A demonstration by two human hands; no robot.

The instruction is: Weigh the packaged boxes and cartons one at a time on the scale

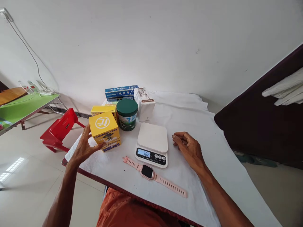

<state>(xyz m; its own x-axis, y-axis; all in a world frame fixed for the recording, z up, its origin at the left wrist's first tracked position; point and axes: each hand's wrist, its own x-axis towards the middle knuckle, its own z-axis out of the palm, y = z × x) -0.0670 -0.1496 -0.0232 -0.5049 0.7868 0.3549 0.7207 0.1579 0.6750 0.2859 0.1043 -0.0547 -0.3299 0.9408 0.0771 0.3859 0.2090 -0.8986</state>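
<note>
My left hand [86, 146] grips the yellow box [104, 127] marked "COME ON" from its left and near side, at the left of the table. Right of the white kitchen scale [152, 137], my right hand [189, 148] rests on the cloth with its fingers curled in and nothing visible in them. The scale's bare plate faces up, and its lit display [144, 153] appears to read 362. Below the scale lies a smartwatch [147, 171] with a pink strap stretched out flat.
Behind the held box stand another yellow box [103, 109], a green-lidded tub [127, 115], a white carton [146, 107] and blue boxes [121, 91]. A white cloth [187, 110] covers the table. To the left are a red chair [62, 127] and a green table [28, 107].
</note>
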